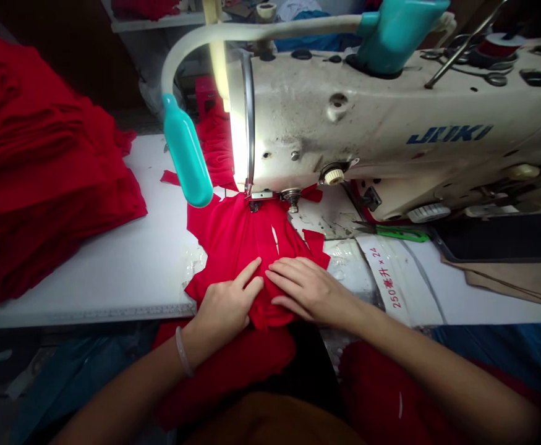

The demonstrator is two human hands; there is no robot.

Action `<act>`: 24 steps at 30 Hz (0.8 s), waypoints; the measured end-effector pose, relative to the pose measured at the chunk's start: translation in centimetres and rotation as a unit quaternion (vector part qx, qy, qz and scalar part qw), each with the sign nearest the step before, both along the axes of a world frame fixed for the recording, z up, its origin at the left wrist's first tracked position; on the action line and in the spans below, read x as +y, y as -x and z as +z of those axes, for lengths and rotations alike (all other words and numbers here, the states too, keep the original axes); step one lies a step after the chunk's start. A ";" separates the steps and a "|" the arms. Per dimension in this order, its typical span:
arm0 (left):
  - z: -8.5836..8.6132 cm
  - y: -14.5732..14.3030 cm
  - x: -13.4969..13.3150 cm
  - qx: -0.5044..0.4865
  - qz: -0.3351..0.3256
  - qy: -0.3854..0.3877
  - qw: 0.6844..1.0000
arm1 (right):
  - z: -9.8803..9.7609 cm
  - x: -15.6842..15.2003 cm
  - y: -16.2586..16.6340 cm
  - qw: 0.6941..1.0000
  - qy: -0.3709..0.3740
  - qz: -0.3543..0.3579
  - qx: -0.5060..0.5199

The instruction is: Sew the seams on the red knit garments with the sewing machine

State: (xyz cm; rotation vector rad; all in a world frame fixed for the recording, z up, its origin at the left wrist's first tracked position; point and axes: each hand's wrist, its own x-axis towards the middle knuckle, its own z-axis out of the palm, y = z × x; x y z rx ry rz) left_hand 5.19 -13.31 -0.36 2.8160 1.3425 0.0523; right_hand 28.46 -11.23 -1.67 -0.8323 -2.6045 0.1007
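Note:
A piece of red fabric lies on the white table under the presser foot of a cream sewing machine. My left hand rests on the fabric's near edge, its fingers curled around a fold with the index finger stretched out. Beside it, my right hand lies flat on the cloth with its fingers extended toward the left hand. The fingertips of both hands nearly meet. The fabric hangs over the table's front edge into my lap.
A big heap of red cloth covers the table's left side. A teal lamp on a white gooseneck hangs left of the needle. Green-handled snips, a dark phone and brown paper lie at the right.

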 end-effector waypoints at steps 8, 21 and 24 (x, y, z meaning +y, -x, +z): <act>1.2 -0.8 3.9 0.040 0.030 0.033 0.998 | 2.9 7.9 -4.9 0.982 -0.027 0.098 -0.160; 0.7 1.1 9.9 -0.030 -0.008 0.021 0.999 | 2.4 2.8 1.5 0.995 0.077 0.059 0.006; 0.4 1.5 10.7 -0.052 -0.043 0.010 0.998 | 0.2 4.8 1.5 0.997 -0.053 0.062 0.008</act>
